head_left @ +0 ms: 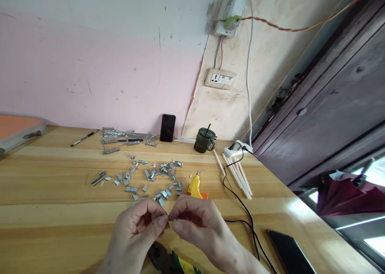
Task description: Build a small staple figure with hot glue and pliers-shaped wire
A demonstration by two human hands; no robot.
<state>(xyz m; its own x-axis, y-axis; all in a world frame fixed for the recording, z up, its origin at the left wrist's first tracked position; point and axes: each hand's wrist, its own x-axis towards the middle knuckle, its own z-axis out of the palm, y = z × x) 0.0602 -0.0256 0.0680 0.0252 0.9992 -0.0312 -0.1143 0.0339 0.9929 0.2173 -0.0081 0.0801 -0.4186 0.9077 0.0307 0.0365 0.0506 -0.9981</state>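
My left hand [141, 230] and my right hand [198, 226] meet low in the middle of the head view, both with fingers pinched. Between the fingertips is a tiny dark piece, too small and too covered to name. Under my hands lie pliers [162, 260] with green and yellow handles, partly hidden. Just beyond my fingers, small grey metal clips [165, 193] are scattered over the wooden table [54, 210]. A yellow glue gun [195, 186] rests beyond my right hand, its lower part hidden by that hand.
White glue sticks [239, 175] lie by a power strip [237, 149], and a black cable [249, 216] runs down the right side. Two phones [167, 128], a dark mug [203, 140], metal rods [126, 134] and a pen [84, 138] are also on the table.
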